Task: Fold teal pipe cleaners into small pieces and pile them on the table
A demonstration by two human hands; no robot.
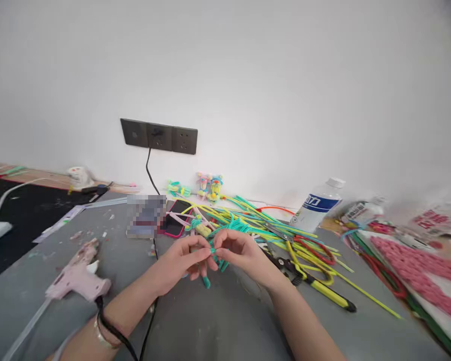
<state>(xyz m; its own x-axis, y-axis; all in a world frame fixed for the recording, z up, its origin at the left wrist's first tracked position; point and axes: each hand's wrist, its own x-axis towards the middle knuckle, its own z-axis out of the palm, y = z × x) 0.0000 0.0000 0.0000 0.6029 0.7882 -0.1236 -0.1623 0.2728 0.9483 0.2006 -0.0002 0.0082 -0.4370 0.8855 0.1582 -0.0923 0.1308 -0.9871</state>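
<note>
Left hand (184, 260) and right hand (240, 253), fingertips pinched together.

glue gun (78, 277) L, pliers (311, 281) R, table (218, 321) btwn

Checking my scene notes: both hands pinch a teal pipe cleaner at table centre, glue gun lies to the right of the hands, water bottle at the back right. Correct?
Not quite. The glue gun lies to the left of the hands, not the right, as the head view shows. The rest holds: the left hand and right hand pinch a teal pipe cleaner at table centre, and the water bottle is at the back right.
</note>
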